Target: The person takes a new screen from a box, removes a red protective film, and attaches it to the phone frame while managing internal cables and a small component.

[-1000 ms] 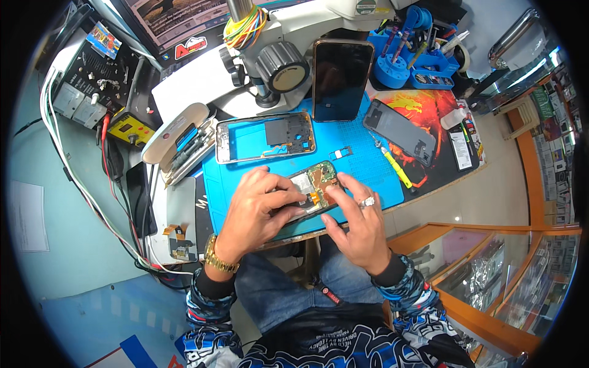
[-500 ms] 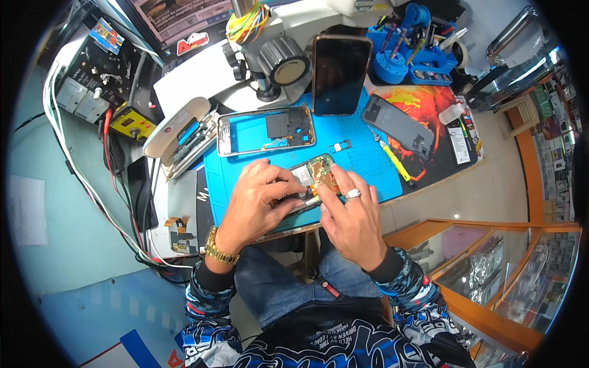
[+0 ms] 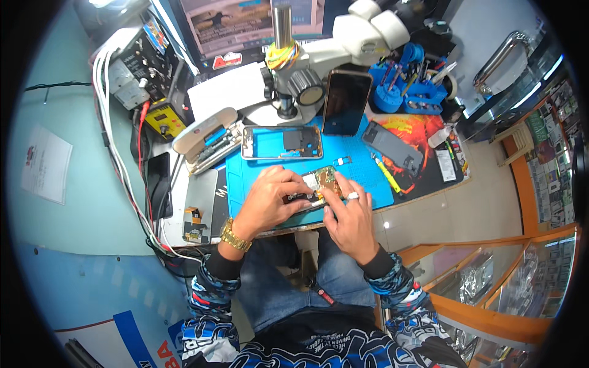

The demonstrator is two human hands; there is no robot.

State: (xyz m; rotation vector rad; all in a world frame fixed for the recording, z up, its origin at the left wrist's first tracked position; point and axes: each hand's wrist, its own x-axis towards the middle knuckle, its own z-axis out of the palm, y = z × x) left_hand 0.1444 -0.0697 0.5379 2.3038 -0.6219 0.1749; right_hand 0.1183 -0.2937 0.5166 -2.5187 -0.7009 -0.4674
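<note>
An opened phone (image 3: 328,178) with its green and copper-coloured circuit board exposed lies tilted near the mat's front edge, between my hands. My left hand (image 3: 273,197) grips its left part, fingertips on the dark and silver area beside the board; its palm side is hidden. My right hand (image 3: 353,219), with a ring, is closed around the right end, index fingertip pressing near an orange flex piece at the board's lower edge. Just beyond the phone sits a small dark part (image 3: 342,161). Farther back lies an empty silver phone frame (image 3: 248,142) with flex cables.
A blue mat (image 3: 239,184) covers the work surface. Behind stand a microscope (image 3: 307,86) and an upright dark phone (image 3: 346,101). A grey phone panel (image 3: 392,149) and yellow pen-like tool (image 3: 386,173) lie right; a tool case (image 3: 211,144) and power supply (image 3: 165,119) stand left.
The view has shifted, so the bench items sit lower and more of the microscope shows. Both hands stay on the opened phone, with only slight finger movement.
</note>
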